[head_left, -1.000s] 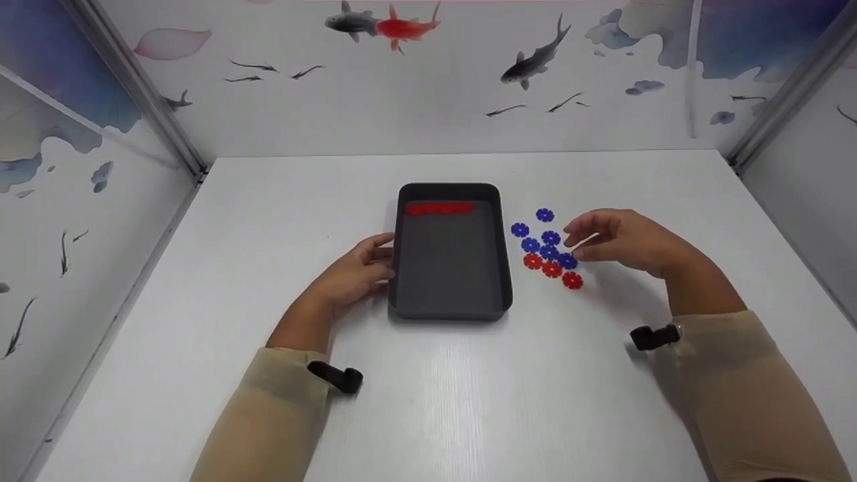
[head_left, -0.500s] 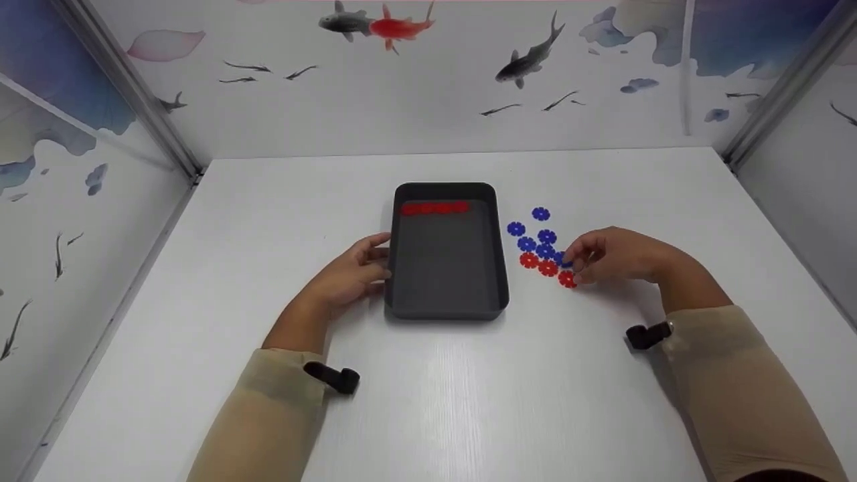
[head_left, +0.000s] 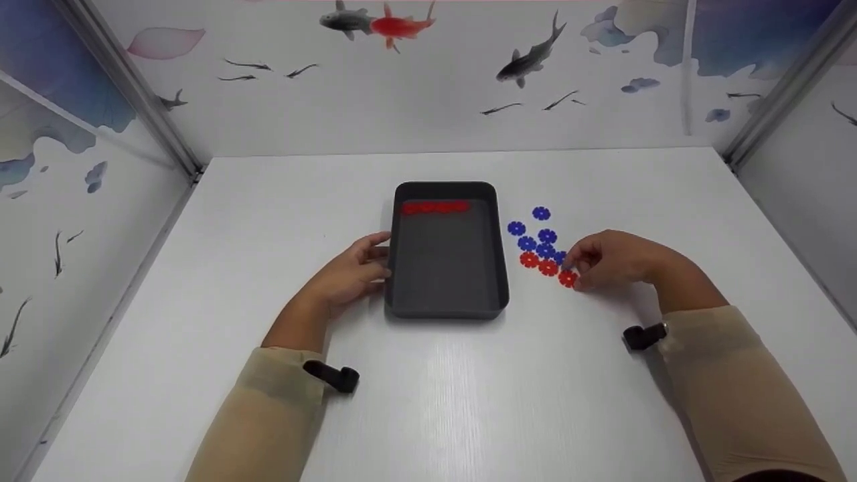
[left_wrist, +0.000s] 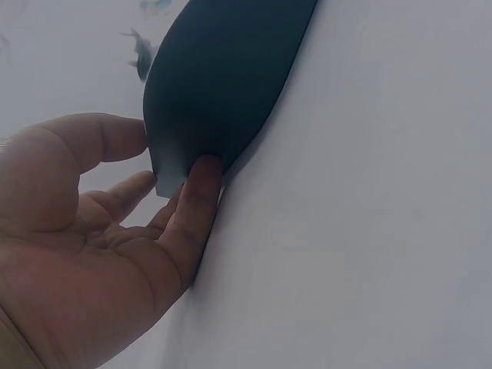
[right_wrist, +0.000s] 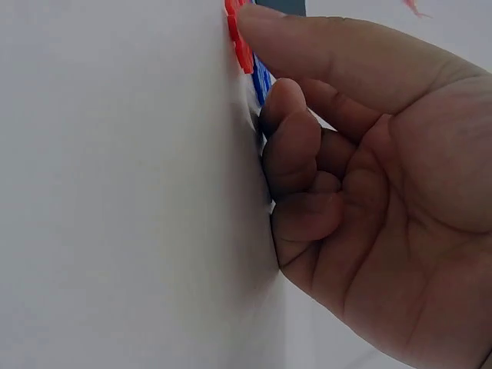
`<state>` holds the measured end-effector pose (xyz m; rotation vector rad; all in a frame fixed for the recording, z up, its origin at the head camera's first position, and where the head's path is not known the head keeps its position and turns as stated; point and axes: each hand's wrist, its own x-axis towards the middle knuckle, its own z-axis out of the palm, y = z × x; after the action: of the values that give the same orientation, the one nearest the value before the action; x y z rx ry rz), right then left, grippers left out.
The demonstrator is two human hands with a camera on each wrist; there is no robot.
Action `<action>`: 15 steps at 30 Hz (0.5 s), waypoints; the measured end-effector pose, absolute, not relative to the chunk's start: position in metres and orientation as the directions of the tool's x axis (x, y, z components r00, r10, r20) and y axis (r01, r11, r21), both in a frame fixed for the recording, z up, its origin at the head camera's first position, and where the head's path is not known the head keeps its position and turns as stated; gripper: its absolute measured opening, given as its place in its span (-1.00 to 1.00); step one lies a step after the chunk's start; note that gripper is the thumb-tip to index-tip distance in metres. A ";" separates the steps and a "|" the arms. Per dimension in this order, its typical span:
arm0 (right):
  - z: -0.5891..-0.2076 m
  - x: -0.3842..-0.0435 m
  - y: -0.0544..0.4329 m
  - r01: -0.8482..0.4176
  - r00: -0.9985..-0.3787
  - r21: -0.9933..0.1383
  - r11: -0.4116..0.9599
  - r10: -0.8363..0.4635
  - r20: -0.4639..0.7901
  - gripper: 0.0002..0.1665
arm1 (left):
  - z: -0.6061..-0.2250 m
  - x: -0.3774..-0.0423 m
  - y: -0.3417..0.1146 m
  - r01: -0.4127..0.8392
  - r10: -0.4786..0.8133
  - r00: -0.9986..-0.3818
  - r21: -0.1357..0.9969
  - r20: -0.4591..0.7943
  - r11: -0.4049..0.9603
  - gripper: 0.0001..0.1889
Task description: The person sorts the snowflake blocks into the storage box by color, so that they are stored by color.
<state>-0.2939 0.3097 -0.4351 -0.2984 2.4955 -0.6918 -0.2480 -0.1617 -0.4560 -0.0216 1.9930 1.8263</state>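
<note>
We are seeing the left-hand grip (head_left: 348,274) standing open, its fingers (left_wrist: 201,188) reaching out loosely and touching the left wall of a dark gray rectangular tray (head_left: 447,268) on the white table (head_left: 422,395). Inside the tray, a row of red discs (head_left: 435,208) is lying along the far end, beginning by the left wall and stopping short of the right one. To the right of the tray, we are looking at six blue notched discs (head_left: 545,251) lying in a loose cluster, the farthest one sitting a little apart from the others. Along the near side of that cluster, three red notched discs (head_left: 548,268) are forming a slanting line, coming nearer toward the right. The right-hand grip (head_left: 612,258) is bending its fingers at the right end of this line, with the thumb (right_wrist: 323,42) just beside the rightmost red disc and a fingertip partly covering the nearest blue disc; we are unable to tell whether it is pinching either. Both arms are wearing beige sleeves (head_left: 258,415), each carrying a black bracket (head_left: 341,379) at the cuff. Beyond the table, a panel (head_left: 422,110) is showing painted fish (head_left: 529,61).
</note>
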 end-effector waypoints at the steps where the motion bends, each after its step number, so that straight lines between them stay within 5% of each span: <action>1: -0.435 -0.294 0.309 -0.072 -0.838 -0.523 0.849 -0.336 -0.430 -0.65 | -0.456 -0.248 -0.162 -0.297 0.276 -0.905 0.946 -0.323 0.130 -0.20; 15: -0.433 -0.291 0.305 -0.059 -0.848 -0.491 0.869 -0.303 -0.435 -0.64 | -0.458 -0.248 -0.162 -0.300 0.271 -0.907 0.945 -0.324 0.127 -0.21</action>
<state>-0.2915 0.3046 -0.4334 -0.2639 2.5265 -0.6409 -0.2482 -0.1619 -0.4579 -0.0282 1.9931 1.8306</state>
